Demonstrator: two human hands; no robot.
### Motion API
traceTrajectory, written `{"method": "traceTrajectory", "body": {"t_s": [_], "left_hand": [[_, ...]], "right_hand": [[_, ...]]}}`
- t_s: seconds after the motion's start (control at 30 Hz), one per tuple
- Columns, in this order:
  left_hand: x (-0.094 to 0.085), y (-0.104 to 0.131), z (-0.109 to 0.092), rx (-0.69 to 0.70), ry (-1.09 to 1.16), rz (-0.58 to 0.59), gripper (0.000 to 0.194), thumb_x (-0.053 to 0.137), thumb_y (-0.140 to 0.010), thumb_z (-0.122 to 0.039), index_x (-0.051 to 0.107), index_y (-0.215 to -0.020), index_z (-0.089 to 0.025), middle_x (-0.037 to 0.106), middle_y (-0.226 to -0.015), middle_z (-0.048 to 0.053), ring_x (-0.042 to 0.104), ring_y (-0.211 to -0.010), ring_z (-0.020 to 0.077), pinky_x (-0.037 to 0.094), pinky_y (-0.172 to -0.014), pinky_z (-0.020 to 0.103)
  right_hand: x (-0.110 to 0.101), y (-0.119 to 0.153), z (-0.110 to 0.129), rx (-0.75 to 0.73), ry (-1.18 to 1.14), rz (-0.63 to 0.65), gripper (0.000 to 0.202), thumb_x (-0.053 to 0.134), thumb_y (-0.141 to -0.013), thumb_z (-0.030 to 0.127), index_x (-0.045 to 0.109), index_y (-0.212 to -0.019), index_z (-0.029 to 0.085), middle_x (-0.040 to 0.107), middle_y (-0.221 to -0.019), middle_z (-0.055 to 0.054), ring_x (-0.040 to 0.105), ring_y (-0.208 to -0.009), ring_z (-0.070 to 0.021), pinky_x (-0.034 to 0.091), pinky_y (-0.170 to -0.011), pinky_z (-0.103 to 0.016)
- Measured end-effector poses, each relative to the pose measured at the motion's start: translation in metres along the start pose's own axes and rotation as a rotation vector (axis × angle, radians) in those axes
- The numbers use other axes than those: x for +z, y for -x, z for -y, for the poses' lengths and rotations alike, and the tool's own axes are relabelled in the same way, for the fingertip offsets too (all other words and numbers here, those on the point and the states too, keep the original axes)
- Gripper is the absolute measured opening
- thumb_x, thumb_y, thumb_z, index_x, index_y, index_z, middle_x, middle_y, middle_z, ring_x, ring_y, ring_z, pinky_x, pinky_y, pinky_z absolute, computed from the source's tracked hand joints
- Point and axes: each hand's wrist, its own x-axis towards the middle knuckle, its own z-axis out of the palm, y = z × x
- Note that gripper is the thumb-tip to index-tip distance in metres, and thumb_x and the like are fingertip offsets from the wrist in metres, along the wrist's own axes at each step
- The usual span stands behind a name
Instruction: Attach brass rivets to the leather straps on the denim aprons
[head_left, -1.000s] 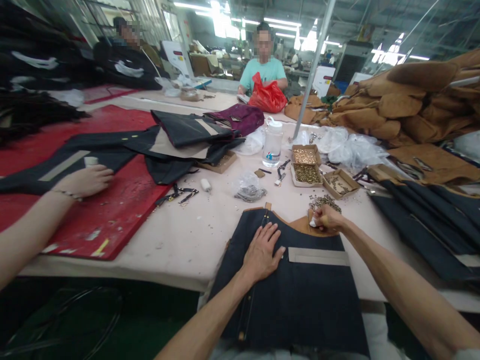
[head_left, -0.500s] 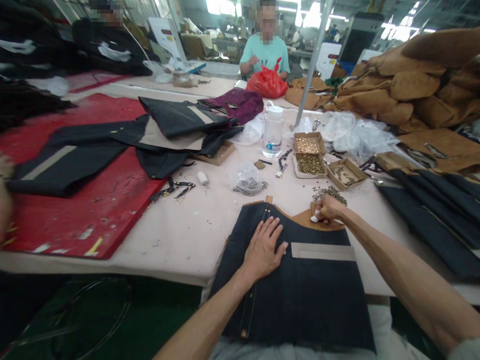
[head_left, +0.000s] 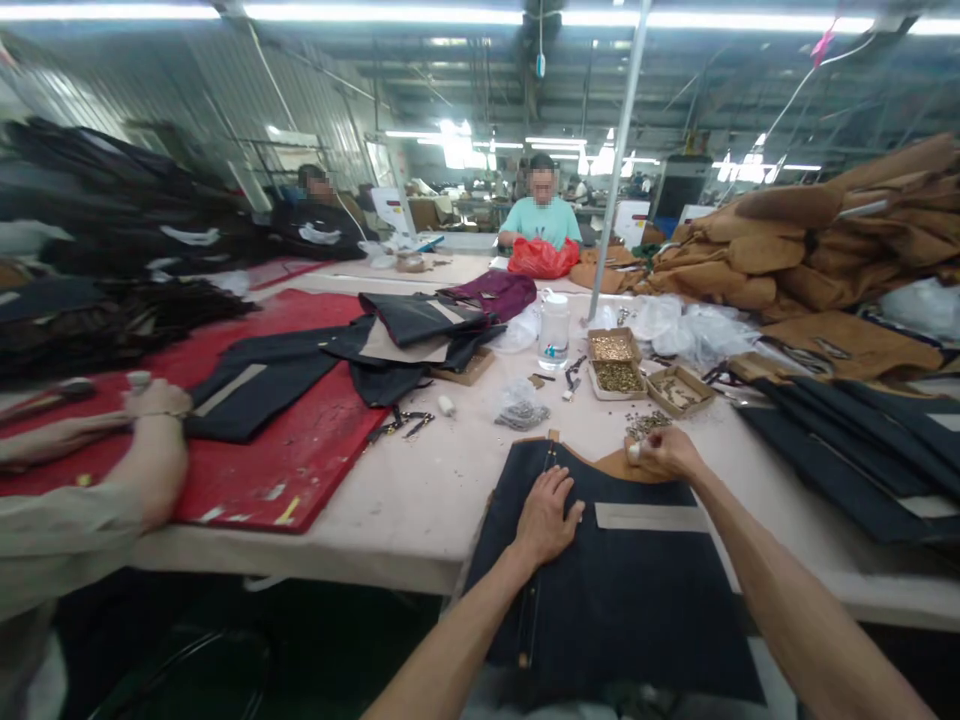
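A dark fabric panel (head_left: 630, 600) with brown trim (head_left: 619, 465) along its curved top edge lies in front of me, its lower part hanging over the table edge. A beige strip (head_left: 652, 517) crosses it. My left hand (head_left: 546, 520) rests flat on the panel beside a narrow vertical strap (head_left: 529, 620), fingers stretched out and holding nothing. At the panel's upper right corner my right hand (head_left: 666, 455) is closed in a pinch over the brown trim. A small white bit (head_left: 634, 452) shows at its fingertips; whether it is held or worn on a finger I cannot tell.
Small boxes of metal fittings (head_left: 619, 378) and loose fittings (head_left: 646, 424) lie beyond my right hand. A water bottle (head_left: 553, 335) stands behind. Dark panels (head_left: 847, 450) are stacked at right. At left, a co-worker's hand (head_left: 157, 398) is over a red board (head_left: 300, 480).
The view has tilted up and turned left, showing more of the co-worker's arm. My left hand stays flat on the panel, and my right hand keeps pinching at the same corner.
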Motion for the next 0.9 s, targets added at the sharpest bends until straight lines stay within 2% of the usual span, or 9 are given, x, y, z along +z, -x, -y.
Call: {"method": "traceTrajectory", "body": {"t_s": [0.13, 0.23, 0.3, 0.4, 0.47, 0.53, 0.6, 0.77, 0.9], "left_hand": [[-0.003, 0.005, 0.001, -0.059, 0.031, -0.121, 0.035, 0.051, -0.102, -0.035, 0.067, -0.124, -0.013, 0.064, -0.138, 0.017, 0.057, -0.131, 0.0281, 0.046, -0.118, 0.051], [-0.008, 0.001, -0.009, -0.106, 0.058, -0.152, 0.031, 0.051, -0.101, -0.036, 0.069, -0.117, -0.016, 0.067, -0.132, 0.016, 0.060, -0.125, 0.0279, 0.048, -0.113, 0.050], [-0.012, -0.004, -0.028, -0.155, 0.071, -0.155, 0.029, 0.051, -0.101, -0.039, 0.070, -0.108, -0.017, 0.070, -0.123, 0.015, 0.063, -0.117, 0.0282, 0.051, -0.108, 0.049], [-0.022, -0.011, -0.079, -0.249, 0.088, -0.119, 0.044, 0.048, -0.102, -0.054, 0.067, -0.081, -0.019, 0.072, -0.090, 0.012, 0.069, -0.086, 0.0251, 0.055, -0.084, 0.042], [-0.029, -0.016, -0.121, -0.297, 0.133, -0.018, 0.058, 0.049, -0.097, -0.070, 0.062, -0.069, -0.021, 0.068, -0.072, 0.009, 0.067, -0.069, 0.0225, 0.051, -0.070, 0.038], [-0.038, -0.020, -0.159, -0.355, 0.214, 0.161, 0.061, 0.057, -0.088, -0.079, 0.064, -0.070, -0.022, 0.070, -0.072, 0.011, 0.069, -0.072, 0.0260, 0.048, -0.068, 0.038], [-0.045, -0.025, -0.185, -0.393, 0.188, 0.227, 0.055, 0.068, -0.081, -0.075, 0.066, -0.073, -0.020, 0.072, -0.079, 0.018, 0.071, -0.079, 0.0321, 0.048, -0.068, 0.041], [-0.075, -0.034, -0.190, -0.380, 0.033, 0.273, 0.022, 0.058, -0.089, -0.032, 0.063, -0.075, -0.016, 0.072, -0.085, 0.023, 0.071, -0.083, 0.0347, 0.047, -0.072, 0.042], [-0.143, -0.040, -0.191, -0.165, 0.153, 0.302, 0.024, 0.055, -0.091, -0.029, 0.054, -0.069, -0.018, 0.063, -0.070, 0.008, 0.059, -0.065, 0.0196, 0.040, -0.061, 0.033]], "right_hand": [[-0.021, 0.066, -0.057, 0.146, 0.157, -0.309, 0.039, 0.070, -0.077, 0.059, 0.065, -0.085, 0.022, 0.075, -0.091, -0.018, 0.071, -0.090, -0.0346, 0.050, -0.071, -0.038], [-0.014, 0.115, -0.097, 0.214, 0.163, -0.303, 0.040, 0.076, -0.068, 0.059, 0.066, -0.084, 0.024, 0.075, -0.084, -0.016, 0.073, -0.083, -0.0358, 0.052, -0.071, -0.041], [-0.004, 0.141, -0.105, 0.206, -0.008, -0.267, 0.036, 0.078, -0.063, 0.055, 0.065, -0.077, 0.025, 0.072, -0.071, -0.010, 0.072, -0.073, -0.0328, 0.052, -0.065, -0.039], [0.005, 0.168, -0.084, 0.160, -0.417, -0.289, 0.043, 0.082, -0.059, 0.058, 0.068, -0.081, 0.023, 0.070, -0.066, -0.007, 0.068, -0.062, -0.0285, 0.051, -0.056, -0.036], [0.009, 0.184, -0.057, 0.081, -0.622, -0.298, 0.053, 0.087, -0.058, 0.061, 0.071, -0.090, 0.022, 0.073, -0.073, -0.008, 0.069, -0.066, -0.0280, 0.054, -0.057, -0.036], [0.015, 0.200, -0.026, 0.011, -0.691, -0.284, 0.056, 0.090, -0.058, 0.064, 0.072, -0.092, 0.023, 0.074, -0.078, -0.008, 0.070, -0.072, -0.0284, 0.057, -0.061, -0.036], [0.025, 0.218, 0.002, -0.019, -0.702, -0.269, 0.053, 0.090, -0.060, 0.066, 0.072, -0.087, 0.025, 0.073, -0.078, -0.007, 0.070, -0.074, -0.0284, 0.058, -0.063, -0.036], [0.049, 0.245, 0.036, -0.083, -0.872, -0.148, 0.047, 0.091, -0.064, 0.064, 0.067, -0.076, 0.026, 0.073, -0.081, -0.007, 0.068, -0.074, -0.0272, 0.059, -0.068, -0.038], [0.051, 0.222, 0.027, -0.091, -1.048, -0.146, 0.043, 0.091, -0.069, 0.057, 0.067, -0.080, 0.023, 0.073, -0.083, -0.009, 0.067, -0.074, -0.0248, 0.057, -0.069, -0.037]]}}
